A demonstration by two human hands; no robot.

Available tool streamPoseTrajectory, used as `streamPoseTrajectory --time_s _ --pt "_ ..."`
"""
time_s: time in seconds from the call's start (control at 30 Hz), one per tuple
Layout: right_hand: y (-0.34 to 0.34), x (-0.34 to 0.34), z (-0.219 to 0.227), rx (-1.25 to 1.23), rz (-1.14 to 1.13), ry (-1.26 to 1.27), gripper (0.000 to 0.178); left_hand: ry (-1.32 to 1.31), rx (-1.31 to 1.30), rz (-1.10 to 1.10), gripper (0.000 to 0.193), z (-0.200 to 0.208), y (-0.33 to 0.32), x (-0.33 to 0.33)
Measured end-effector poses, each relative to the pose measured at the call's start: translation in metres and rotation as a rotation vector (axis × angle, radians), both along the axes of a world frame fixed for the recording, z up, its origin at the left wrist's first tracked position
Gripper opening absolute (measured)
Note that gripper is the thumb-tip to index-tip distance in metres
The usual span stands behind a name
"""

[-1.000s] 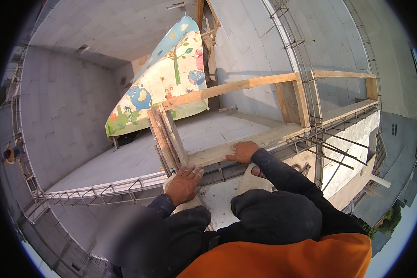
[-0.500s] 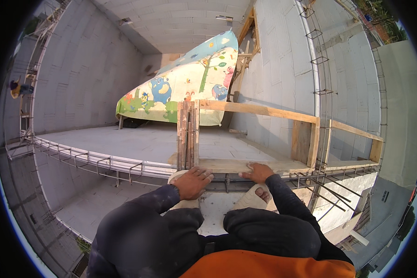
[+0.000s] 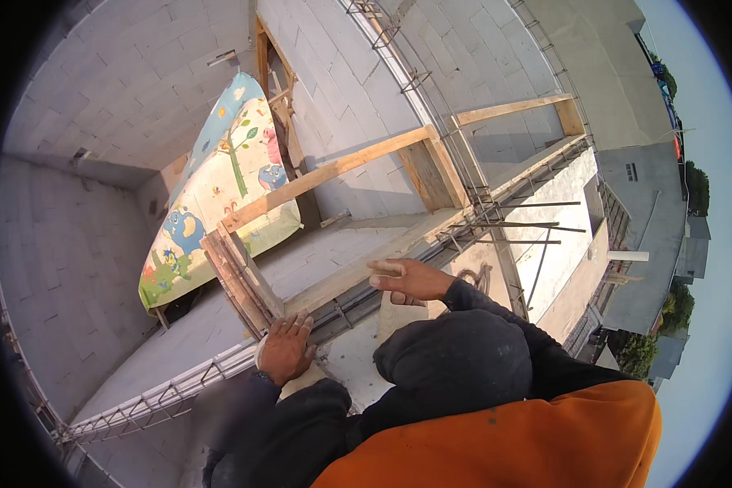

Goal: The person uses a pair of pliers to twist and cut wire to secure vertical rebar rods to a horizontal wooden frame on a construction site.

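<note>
The wood frame (image 3: pixel 325 176) is just past the person's two hands. It has a long top bar, a board at the bottom, and posts (image 3: pixel 237 278) bunched at its left end. The left hand (image 3: pixel 286 351) lies at the foot of those posts, palm down. Its fingers are a little spread and it pinches nothing. The right hand (image 3: pixel 415 281) is over the near edge of the frame's bottom board, holding nothing, with its fingers pointing left. Its thumb sits a bit apart; I cannot tell if its other fingers are pressed together, or if the hand touches the board. Bare toes (image 3: pixel 407 299) peek out below it, on the near side of the frame. Behind the frame hangs a cloth (image 3: pixel 228 195) with bright animals and a tree. Thin dark steel bars (image 3: pixel 529 224) stick out right of the frame. A block wall (image 3: pixel 333 89) stands behind it.
</note>
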State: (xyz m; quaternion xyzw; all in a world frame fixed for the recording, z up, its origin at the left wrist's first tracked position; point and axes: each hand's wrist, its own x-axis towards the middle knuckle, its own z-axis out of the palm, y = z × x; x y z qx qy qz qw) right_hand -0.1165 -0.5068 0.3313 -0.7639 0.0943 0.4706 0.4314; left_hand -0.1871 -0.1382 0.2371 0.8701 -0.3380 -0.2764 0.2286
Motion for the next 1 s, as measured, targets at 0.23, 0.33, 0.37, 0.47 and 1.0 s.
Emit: streamPoseTrajectory --time_s 0.23,0.33,0.37,0.47,1.0 --pt "-0.015 -0.001 0.232 0.254 -0.065 -0.186 0.101 -0.007 -0.101 0.063 0.059 -0.011 0.007 -0.004" --pt "-0.008 0.026 0.182 -0.049 -0.046 -0.218 0.099 0.007 -0.123 0.076 0.058 -0.017 0.007 -0.007" --pt "-0.004 0.03 0.163 -0.099 -0.013 -0.218 0.099 0.008 -0.155 0.094 0.057 -0.019 0.008 -0.007" --pt "0.01 0.037 0.125 -0.18 0.065 -0.214 0.097 0.039 -0.183 0.092 0.057 -0.022 0.007 -0.008" --pt "0.034 0.045 0.09 -0.225 0.216 -0.25 0.086 -0.104 -0.247 0.154 0.051 -0.049 0.0 -0.019"
